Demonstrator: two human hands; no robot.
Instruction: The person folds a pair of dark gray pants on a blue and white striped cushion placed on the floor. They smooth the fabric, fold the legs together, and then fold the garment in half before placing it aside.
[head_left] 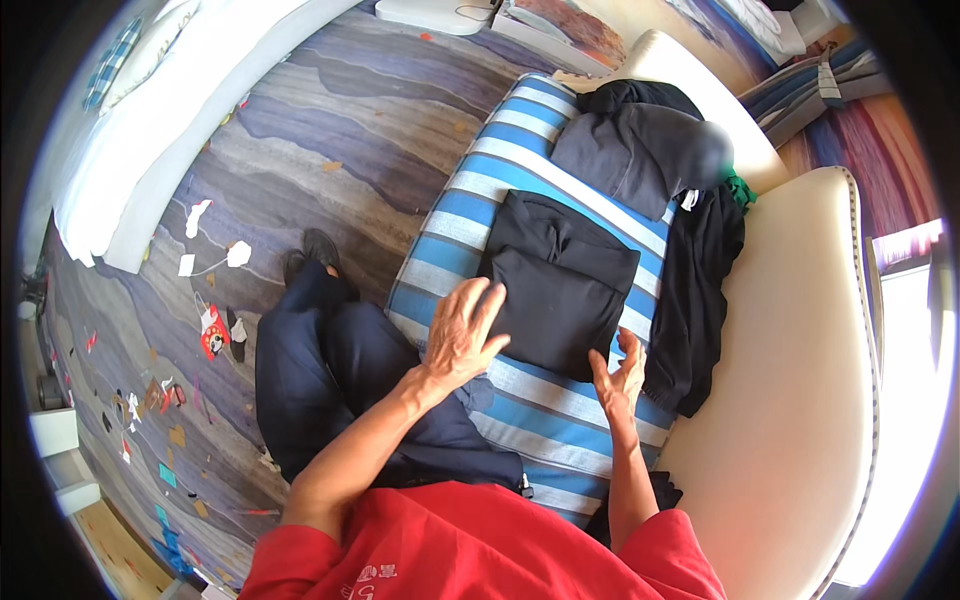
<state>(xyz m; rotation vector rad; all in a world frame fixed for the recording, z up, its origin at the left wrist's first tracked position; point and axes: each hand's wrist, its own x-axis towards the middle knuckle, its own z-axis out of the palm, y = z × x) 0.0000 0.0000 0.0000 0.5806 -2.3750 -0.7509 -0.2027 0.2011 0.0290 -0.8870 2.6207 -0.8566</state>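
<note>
A folded black garment (560, 300) lies flat on the blue, grey and white striped seat (545, 425); its exact kind I cannot make out. My left hand (462, 335) is at its near left edge, fingers apart and holding nothing. By the near right corner, my right hand (620, 378) has its fingers spread, also holding nothing. Whether either hand touches the cloth is hard to tell. Beyond the folded garment is a crumpled dark grey garment (625, 150). To its right a long black garment (695, 310) lies along the seat back.
The cream padded backrest (785, 410) bounds the seat on the right. A bit of green cloth (740, 190) sits by the dark clothes. Scraps and small items, including a red patterned piece (213, 332), litter the carpet (360, 130). A white-covered bed (160, 140) stands at far left.
</note>
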